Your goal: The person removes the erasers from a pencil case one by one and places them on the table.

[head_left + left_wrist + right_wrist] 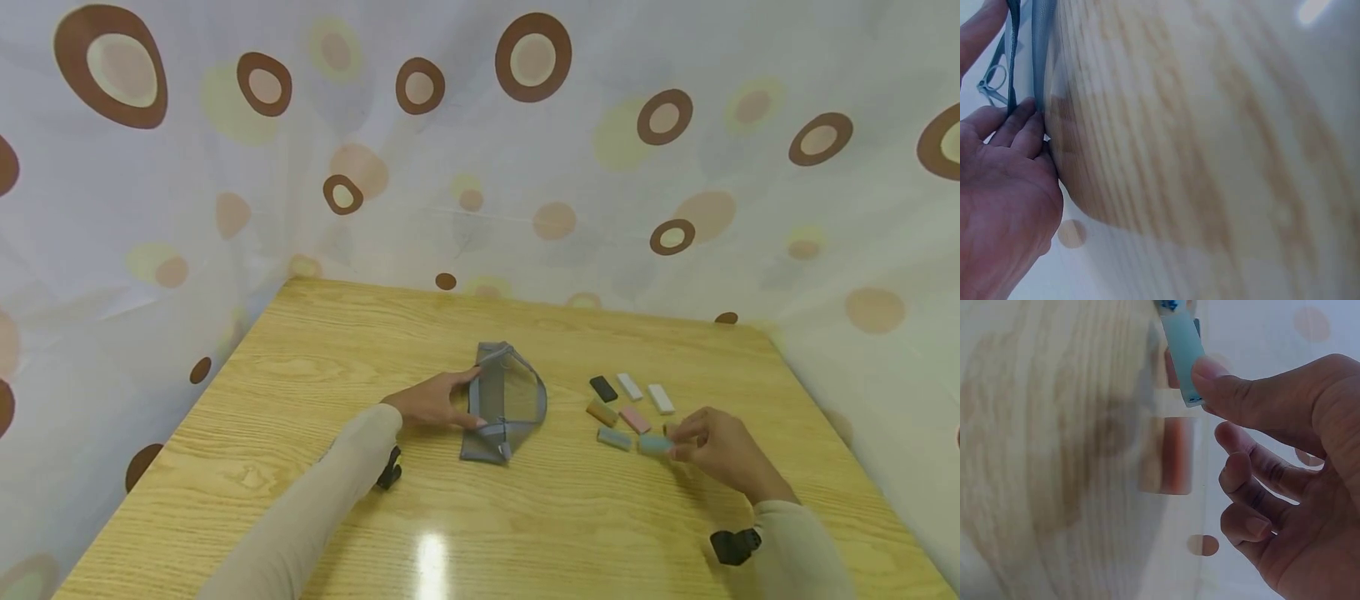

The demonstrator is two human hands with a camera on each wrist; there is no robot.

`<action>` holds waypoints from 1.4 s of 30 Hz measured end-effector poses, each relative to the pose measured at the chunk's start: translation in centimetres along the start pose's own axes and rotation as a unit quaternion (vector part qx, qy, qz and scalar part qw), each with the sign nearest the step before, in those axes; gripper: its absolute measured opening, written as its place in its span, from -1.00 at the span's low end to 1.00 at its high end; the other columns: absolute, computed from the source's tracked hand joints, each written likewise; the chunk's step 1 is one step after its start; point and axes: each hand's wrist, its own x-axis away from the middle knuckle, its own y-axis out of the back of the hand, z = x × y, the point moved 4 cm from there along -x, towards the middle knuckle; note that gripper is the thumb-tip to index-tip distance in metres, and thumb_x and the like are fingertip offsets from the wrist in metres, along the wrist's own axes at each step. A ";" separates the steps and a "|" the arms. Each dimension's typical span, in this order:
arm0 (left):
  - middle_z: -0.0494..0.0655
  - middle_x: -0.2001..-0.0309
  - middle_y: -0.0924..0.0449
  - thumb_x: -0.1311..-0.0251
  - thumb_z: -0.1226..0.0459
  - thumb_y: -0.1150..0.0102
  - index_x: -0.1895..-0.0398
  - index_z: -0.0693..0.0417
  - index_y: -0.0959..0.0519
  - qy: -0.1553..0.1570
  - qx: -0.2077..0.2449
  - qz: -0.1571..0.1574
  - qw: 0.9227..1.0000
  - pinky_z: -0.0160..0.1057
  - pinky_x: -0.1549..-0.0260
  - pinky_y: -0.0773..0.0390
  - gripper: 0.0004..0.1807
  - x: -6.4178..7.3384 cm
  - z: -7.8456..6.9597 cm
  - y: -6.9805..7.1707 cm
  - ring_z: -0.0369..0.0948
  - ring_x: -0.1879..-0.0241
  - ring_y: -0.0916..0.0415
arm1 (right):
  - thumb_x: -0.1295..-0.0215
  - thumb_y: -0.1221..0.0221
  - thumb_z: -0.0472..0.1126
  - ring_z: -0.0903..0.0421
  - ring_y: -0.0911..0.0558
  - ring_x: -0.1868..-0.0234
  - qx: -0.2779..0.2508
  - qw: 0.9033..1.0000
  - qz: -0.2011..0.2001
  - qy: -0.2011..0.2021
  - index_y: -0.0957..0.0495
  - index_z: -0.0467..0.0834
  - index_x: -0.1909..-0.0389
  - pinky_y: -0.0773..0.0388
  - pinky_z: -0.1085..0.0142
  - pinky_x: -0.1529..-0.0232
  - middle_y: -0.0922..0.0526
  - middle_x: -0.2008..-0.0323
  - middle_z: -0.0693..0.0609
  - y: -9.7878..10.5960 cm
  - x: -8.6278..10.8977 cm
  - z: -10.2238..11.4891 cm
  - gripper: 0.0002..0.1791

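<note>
A grey-blue see-through zip pouch [491,396] lies on the table with its mouth spread apart. My left hand [435,402] grips its left side, thumb on the near part and fingers on the far part. The left wrist view shows fingers of that hand [1016,144] curled at the pouch's edge [1041,56]. Over to the right, my right hand [716,446] pinches a small light teal block [655,445] between thumb and fingers. In the right wrist view this block [1182,356] is tilted, while the other fingers are loosely bent. A reddish-brown block [1175,456] lies beneath that hand.
Between the hands lie more small blocks: black [603,388], white [629,387], another white [661,399], brown [602,412], pink [634,419] and blue-grey [614,438]. A spotted white curtain [480,167] borders the wooden table [360,333] at the back and sides.
</note>
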 end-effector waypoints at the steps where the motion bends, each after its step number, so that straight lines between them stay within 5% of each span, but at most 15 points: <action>1: 0.10 -0.61 0.08 -0.21 0.06 -0.45 -0.65 0.02 0.08 0.001 0.001 0.000 1.000 0.11 -0.51 0.03 0.11 0.0 0.0 0.0 0.08 -0.58 0.17 | -0.17 -0.46 -0.20 0.00 -0.54 0.23 -0.002 1.000 0.000 -0.003 -0.78 -0.25 0.23 -0.58 0.09 0.30 -0.64 0.15 -0.14 -0.1 0.0 -0.2 -0.78; 11: 0.11 -0.61 0.08 -0.21 0.07 -0.44 -0.65 0.04 0.08 -0.003 0.008 0.003 1.000 0.13 -0.51 0.01 0.10 0.1 -0.2 -0.2 0.09 -0.58 0.17 | -0.13 -0.48 -0.18 -0.04 -0.57 0.17 -0.017 0.999 0.026 -0.026 -0.77 -0.28 0.25 -0.60 0.09 0.24 -0.66 -0.10 -0.25 -1.2 0.2 -1.1 -0.74; 17: 0.10 -0.61 0.08 -0.22 0.07 -0.44 -0.65 0.03 0.07 -0.005 0.003 0.005 1.000 0.10 -0.51 0.02 0.09 0.0 -0.3 -0.1 0.07 -0.58 0.17 | -0.11 -0.51 -0.13 -0.17 -0.60 0.10 -0.005 0.999 0.032 -0.016 -0.75 -0.30 0.17 -0.67 -0.05 0.19 -0.67 0.00 -0.26 -0.5 0.2 -0.6 -0.64; 22: 0.14 -0.61 0.08 -0.23 0.09 -0.43 -0.65 0.06 0.07 -0.007 0.008 0.005 1.000 0.14 -0.51 0.02 0.09 0.1 -0.6 -0.2 0.10 -0.58 0.18 | -0.13 -0.48 -0.19 -0.24 -0.60 0.10 0.010 0.999 0.032 -0.012 -0.78 -0.23 0.30 -0.64 -0.15 0.16 -0.64 0.13 -0.21 -0.4 0.1 -0.2 -0.80; 30: 0.14 -0.61 0.09 -0.23 0.08 -0.43 -0.65 0.04 0.08 -0.006 0.007 0.008 1.000 0.12 -0.51 0.03 0.09 0.3 -0.8 -0.4 0.09 -0.58 0.18 | -0.13 -0.48 -0.19 -0.54 -0.51 -0.09 0.027 0.998 0.046 -0.045 -0.78 -0.22 0.35 -0.54 -0.35 0.05 -0.65 -0.01 -0.38 -0.7 -0.1 -0.5 -0.83; 42: 0.10 -0.60 0.06 -0.23 -0.04 -0.40 -0.65 0.05 0.07 0.005 -0.048 0.004 0.999 0.08 -0.50 -0.08 0.10 0.1 -1.1 0.3 0.04 -0.58 0.11 | -0.14 -0.47 -0.22 -0.51 -0.53 -0.08 0.048 0.997 0.063 -0.020 -0.79 -0.23 0.32 -0.53 -0.37 0.04 -0.70 0.07 -0.30 -0.4 -0.9 0.1 -0.85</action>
